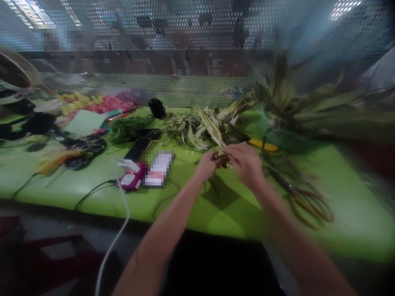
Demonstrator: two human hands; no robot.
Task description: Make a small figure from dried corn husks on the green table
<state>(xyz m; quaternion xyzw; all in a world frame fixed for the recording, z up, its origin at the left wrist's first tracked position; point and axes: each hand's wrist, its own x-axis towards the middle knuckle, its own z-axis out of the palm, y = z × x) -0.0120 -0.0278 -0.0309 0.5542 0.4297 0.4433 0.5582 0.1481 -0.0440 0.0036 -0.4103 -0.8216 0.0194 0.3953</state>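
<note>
One pale leaf, long axis slanting forward-left, clamped in left-hand fingers and right-hand fingers.

Long table w/ smooth, bright lime-green top spans the view L to R, its near edge slanting lower toward R. Behind it, a silvery-grey perforated metal-look screen w/ rows of small round holes fills most of bkgd, crossed by a dull horiz band; dim, blurred shapes show thru. White glare at top L, another bright patch at top R. Below table, far L: shadowy grey floor & angular dark-red shapes, too dark to ID
</note>
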